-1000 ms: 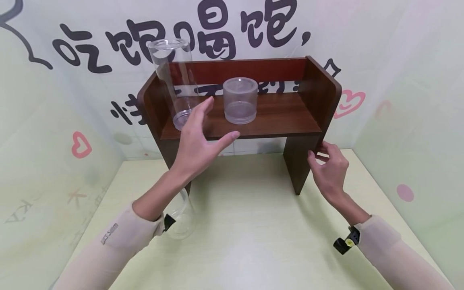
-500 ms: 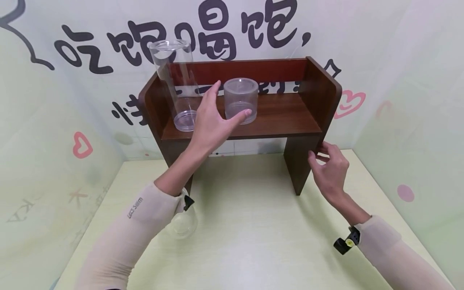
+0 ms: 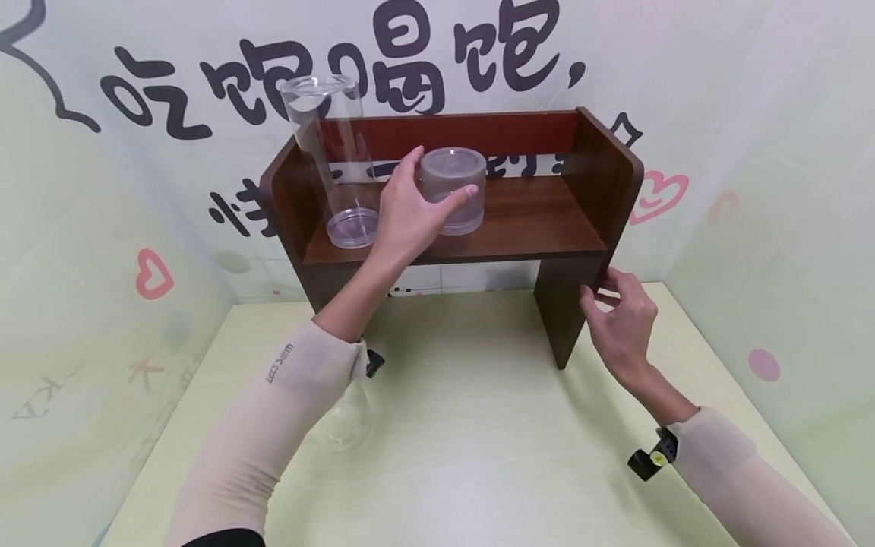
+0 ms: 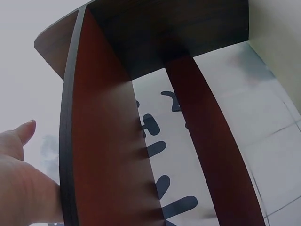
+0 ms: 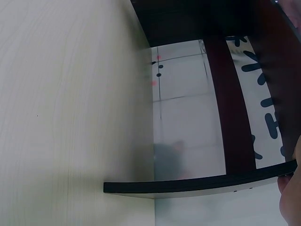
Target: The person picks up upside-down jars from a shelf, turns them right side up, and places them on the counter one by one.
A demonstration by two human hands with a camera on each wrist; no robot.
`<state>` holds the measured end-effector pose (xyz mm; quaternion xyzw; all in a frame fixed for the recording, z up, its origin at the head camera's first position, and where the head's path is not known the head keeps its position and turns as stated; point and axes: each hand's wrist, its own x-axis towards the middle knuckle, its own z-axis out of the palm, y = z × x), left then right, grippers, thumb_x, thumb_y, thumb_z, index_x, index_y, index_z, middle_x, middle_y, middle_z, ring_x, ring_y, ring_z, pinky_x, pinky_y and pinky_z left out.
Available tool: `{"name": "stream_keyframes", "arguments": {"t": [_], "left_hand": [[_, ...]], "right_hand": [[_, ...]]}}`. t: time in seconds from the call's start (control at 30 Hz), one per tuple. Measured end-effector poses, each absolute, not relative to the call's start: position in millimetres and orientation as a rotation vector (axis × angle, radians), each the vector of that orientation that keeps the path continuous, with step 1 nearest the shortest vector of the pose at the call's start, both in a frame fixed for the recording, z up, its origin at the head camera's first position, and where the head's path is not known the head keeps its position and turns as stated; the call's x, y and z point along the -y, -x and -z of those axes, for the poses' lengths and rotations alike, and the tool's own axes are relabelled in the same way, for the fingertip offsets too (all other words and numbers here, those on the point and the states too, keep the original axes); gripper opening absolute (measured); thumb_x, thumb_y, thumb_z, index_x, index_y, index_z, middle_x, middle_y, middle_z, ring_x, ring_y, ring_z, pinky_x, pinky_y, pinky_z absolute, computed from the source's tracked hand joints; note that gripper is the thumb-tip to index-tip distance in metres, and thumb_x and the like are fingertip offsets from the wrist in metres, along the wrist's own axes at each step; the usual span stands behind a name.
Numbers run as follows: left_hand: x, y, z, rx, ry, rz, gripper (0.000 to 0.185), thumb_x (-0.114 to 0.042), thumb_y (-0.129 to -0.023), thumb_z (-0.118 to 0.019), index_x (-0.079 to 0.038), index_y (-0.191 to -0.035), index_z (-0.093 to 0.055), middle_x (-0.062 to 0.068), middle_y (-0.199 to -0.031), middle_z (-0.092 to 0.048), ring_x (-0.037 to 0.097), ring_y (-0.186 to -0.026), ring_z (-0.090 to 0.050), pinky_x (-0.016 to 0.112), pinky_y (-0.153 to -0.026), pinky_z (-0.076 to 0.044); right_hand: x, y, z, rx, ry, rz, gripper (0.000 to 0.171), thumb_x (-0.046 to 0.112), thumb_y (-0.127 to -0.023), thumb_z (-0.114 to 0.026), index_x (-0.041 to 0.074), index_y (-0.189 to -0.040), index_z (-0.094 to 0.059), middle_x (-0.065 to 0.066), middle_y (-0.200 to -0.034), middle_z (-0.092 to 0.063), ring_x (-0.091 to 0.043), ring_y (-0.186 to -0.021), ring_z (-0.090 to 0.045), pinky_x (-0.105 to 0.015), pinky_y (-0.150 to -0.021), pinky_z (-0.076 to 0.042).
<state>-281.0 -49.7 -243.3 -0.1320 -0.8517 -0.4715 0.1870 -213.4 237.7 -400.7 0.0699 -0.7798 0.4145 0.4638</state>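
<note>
A short clear cylindrical container (image 3: 447,171) stands upright on the board of a dark brown desktop shelf (image 3: 540,216). My left hand (image 3: 406,213) holds this container, thumb across its front and fingers at its left side. How firm the hold is cannot be seen. In the left wrist view only part of the left hand (image 4: 23,183) shows, beside the shelf board, and the container is not visible there. With my right hand (image 3: 622,327) I grip the shelf's right side panel at its outer edge. The right wrist view catches a sliver of the right hand (image 5: 290,195) against that panel.
A tall clear cylindrical vase (image 3: 352,228) stands at the shelf's left end, close to the left hand. Partly behind the left wrist, a rounded clear glass vessel (image 3: 342,425) stands on the pale table (image 3: 472,441). Printed walls enclose the table at the back and sides.
My left hand has moved right and slightly up, from near the tall vase to the short container, and its thumb now crosses the front. The right hand and the shelf have stayed put.
</note>
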Motion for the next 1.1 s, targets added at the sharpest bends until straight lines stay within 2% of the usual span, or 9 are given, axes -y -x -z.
{"name": "stream_keyframes", "arguments": {"t": [0.3, 0.8, 1.1], "left_hand": [[47.6, 287.3, 240.2, 2.403, 0.314, 1.363, 0.092, -0.046, -0.086, -0.087, -0.009, -0.159, -0.044, 0.010, -0.151, -0.058, 0.024, -0.134, -0.055, 0.040, -0.108, -0.051], [49.6, 275.4, 236.4, 2.375, 0.339, 1.388, 0.087, -0.043, -0.084, -0.089, -0.012, -0.155, -0.049, 0.007, -0.148, -0.060, 0.020, -0.131, -0.056, 0.037, -0.105, -0.052], [49.1, 256.7, 231.4, 2.329, 0.436, 1.395, 0.085, -0.043, -0.082, -0.090, -0.013, -0.153, -0.053, 0.004, -0.140, -0.065, 0.016, -0.120, -0.060, 0.033, -0.096, -0.053]], "right_hand": [[-235.2, 214.2, 402.9, 1.895, -0.192, -1.032, 0.027, -0.012, -0.085, -0.074, -0.012, -0.112, -0.072, -0.025, -0.099, -0.072, -0.033, -0.087, -0.073, -0.002, -0.079, -0.050], [-235.7, 213.9, 401.1, 1.906, -0.202, -1.009, 0.026, -0.011, -0.086, -0.074, -0.013, -0.112, -0.071, -0.027, -0.099, -0.071, -0.037, -0.087, -0.073, -0.002, -0.080, -0.050], [-236.9, 212.8, 400.8, 1.909, -0.187, -0.998, 0.027, -0.011, -0.086, -0.074, -0.014, -0.113, -0.071, -0.028, -0.100, -0.071, -0.038, -0.088, -0.073, -0.001, -0.080, -0.048]]}}
